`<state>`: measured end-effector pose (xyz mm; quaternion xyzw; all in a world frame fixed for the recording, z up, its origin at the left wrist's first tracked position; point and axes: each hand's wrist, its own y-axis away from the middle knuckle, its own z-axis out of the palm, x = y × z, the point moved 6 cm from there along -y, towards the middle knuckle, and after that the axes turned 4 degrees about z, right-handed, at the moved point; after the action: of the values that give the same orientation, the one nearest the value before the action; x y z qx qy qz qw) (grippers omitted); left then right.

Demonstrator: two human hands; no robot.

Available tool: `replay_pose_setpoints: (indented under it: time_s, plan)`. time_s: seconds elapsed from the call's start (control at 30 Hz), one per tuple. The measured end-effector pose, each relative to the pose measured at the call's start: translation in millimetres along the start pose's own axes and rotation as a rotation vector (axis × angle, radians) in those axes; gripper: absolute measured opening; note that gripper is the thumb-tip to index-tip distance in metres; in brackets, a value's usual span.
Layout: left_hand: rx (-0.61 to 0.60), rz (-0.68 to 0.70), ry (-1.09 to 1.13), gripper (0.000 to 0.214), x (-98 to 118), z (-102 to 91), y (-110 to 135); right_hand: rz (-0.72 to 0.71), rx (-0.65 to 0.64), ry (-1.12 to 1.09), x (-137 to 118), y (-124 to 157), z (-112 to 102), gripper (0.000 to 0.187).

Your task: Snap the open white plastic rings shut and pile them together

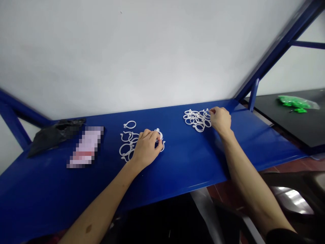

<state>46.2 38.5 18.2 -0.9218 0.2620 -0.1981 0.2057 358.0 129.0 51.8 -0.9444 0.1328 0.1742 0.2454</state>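
Note:
White plastic curtain rings with small knobbed ends lie in two groups on a blue table [175, 162]. My left hand [148, 146] is over the left group [125, 149], its fingers curled and pinching a white ring [159, 133] at their tips. Part of that group is hidden under the hand. One single ring [131, 124] lies apart behind it. At the right pile [196, 118], my right hand [221, 119] has thumb and forefinger closed on the edge of a ring at the pile's right side. The other fingers are folded in.
A pixelated pinkish flat object [87, 145] and a crumpled black plastic bag [54, 135] lie at the left. Blue metal posts [254, 91] flank the table, with a white wall behind. On a black table [284, 122] at right is a clear bag with green pieces [296, 102].

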Motion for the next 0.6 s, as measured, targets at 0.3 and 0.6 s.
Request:
replay_pose_setpoints:
  time_s: [0.3,0.6]
  plan:
    - [0.198,-0.292,0.361,0.006,-26,-15.3,1,0.159,-0.131,0.226,20,-3,6,0.026]
    - [0.327,-0.567,0.778,0.021,-42,-17.9,11,-0.483,-0.192,-0.351,-65,52,31,0.028]
